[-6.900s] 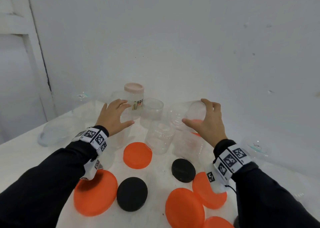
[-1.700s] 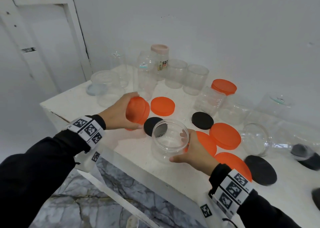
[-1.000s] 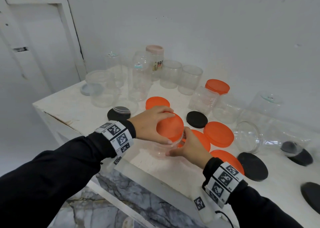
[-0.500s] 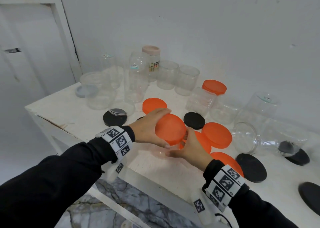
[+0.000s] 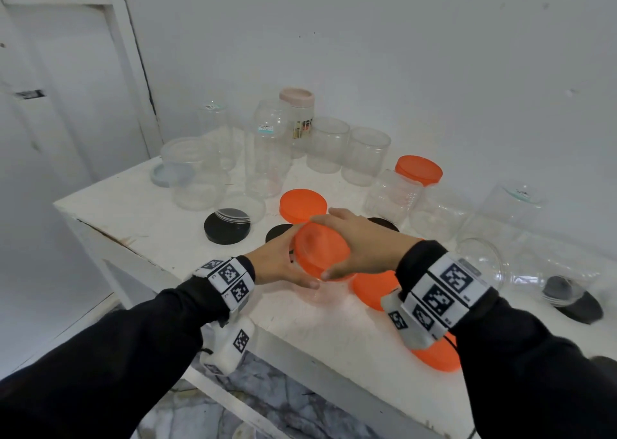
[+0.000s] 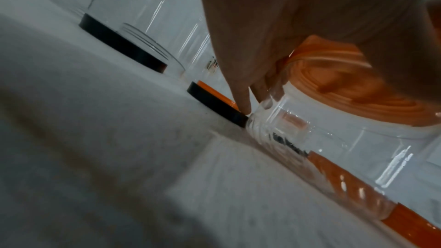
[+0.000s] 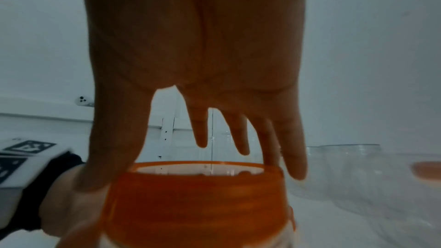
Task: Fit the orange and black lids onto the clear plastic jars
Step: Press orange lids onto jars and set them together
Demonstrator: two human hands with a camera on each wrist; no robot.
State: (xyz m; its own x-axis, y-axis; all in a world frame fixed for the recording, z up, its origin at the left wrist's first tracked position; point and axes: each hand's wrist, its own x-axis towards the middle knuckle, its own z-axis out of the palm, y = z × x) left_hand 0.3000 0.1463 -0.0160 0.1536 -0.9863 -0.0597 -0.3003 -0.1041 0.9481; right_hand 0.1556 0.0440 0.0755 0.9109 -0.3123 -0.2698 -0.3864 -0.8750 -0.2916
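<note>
A short clear jar (image 5: 322, 293) stands near the white table's front edge, with an orange lid (image 5: 319, 251) sitting on its mouth. My right hand (image 5: 357, 241) reaches over from above, thumb and fingers spread round the lid's rim. My left hand (image 5: 278, 263) grips the jar's left side. In the left wrist view my fingers (image 6: 243, 82) curl against the jar wall (image 6: 334, 148) under the orange lid (image 6: 346, 86). In the right wrist view my right hand (image 7: 203, 63) straddles the lid (image 7: 198, 205).
Several open clear jars (image 5: 329, 144) stand at the back, one jar (image 5: 394, 195) capped in orange. Loose orange lids (image 5: 302, 205) (image 5: 374, 288) and black lids (image 5: 227, 226) lie around. A jar (image 5: 484, 261) lies on its side at right. The table edge (image 5: 300, 348) is close.
My right hand has left the jar's side and come over the top of the orange lid. My left hand has let go of the lid and dropped to the jar's side.
</note>
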